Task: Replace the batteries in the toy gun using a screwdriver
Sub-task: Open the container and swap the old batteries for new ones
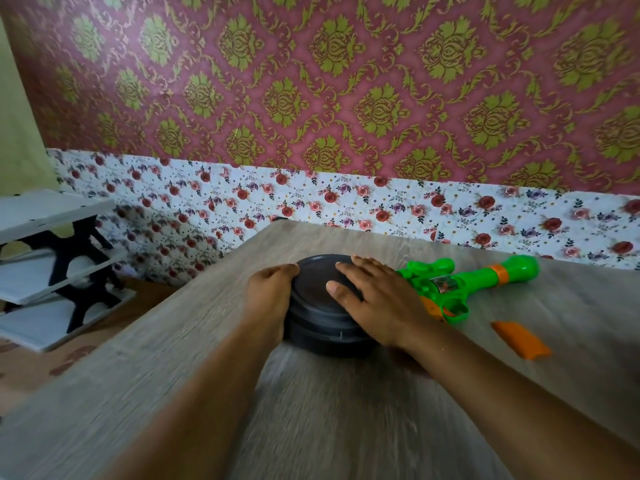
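Observation:
A round black lidded container [317,289] stands mid-table. My left hand [268,292] holds its left side, fingers curled round the lid's rim. My right hand [372,299] lies flat on top of the lid, fingers spread and straight. To the right lies the green toy gun [485,278] with orange trim, its barrel pointing right and its grip end partly hidden behind my right hand. An orange plastic piece [519,339], likely the battery cover, lies loose on the table in front of the gun. No screwdriver or batteries are in view.
The grey wood-grain table [173,375] has its left edge running diagonally, and its far edge meets a floral-papered wall [346,199]. A white and black shelf rack [52,265] stands on the floor to the left.

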`<action>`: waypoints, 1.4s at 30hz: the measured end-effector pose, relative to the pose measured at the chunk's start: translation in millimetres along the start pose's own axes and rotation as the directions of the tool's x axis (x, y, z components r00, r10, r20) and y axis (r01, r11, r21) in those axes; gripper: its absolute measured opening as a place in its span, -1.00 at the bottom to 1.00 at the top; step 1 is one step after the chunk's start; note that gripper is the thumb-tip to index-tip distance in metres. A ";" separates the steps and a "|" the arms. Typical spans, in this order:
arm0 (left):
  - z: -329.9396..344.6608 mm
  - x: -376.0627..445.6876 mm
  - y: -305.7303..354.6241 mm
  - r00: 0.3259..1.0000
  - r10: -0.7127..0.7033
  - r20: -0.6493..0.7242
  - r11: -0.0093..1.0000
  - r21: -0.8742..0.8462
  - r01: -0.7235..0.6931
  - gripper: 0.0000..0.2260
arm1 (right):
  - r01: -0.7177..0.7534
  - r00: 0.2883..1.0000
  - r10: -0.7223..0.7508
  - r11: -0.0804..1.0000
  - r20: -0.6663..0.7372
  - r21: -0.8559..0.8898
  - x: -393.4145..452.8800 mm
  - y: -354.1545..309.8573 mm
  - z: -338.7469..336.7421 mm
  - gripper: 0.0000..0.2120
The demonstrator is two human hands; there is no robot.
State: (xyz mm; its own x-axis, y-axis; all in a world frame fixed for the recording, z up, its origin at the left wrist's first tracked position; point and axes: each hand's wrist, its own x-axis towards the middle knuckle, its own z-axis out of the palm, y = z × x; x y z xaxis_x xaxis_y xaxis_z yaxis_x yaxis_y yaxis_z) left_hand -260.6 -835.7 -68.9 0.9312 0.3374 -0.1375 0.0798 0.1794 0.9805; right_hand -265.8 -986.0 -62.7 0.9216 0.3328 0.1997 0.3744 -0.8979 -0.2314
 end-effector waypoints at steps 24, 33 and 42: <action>158.1 -82.2 60.6 0.937 0.261 0.231 0.951 -0.230 -0.208 -0.94 | -0.407 0.844 0.532 0.557 0.066 0.724 -106.2 136.9 -164.1 -0.64; 296.2 -106.1 28.2 0.820 0.074 0.567 0.996 0.001 -0.091 -0.88 | -0.409 0.627 0.773 0.426 -0.090 0.807 -141.6 264.5 -212.3 -0.61; 390.6 -84.9 -30.8 0.726 -0.199 0.659 0.980 0.141 0.140 -0.87 | -0.476 0.523 0.852 0.276 0.017 0.835 -142.7 371.2 -193.0 -0.67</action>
State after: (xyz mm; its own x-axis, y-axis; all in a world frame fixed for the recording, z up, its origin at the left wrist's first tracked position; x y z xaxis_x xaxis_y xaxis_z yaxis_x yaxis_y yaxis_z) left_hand -203.3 -1230.9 -32.6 0.8942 -0.3993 -0.2022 0.2589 0.0929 0.9614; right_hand -278.1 -1422.4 6.7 0.8030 -0.5860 -0.1087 -0.2499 -0.1655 -0.9540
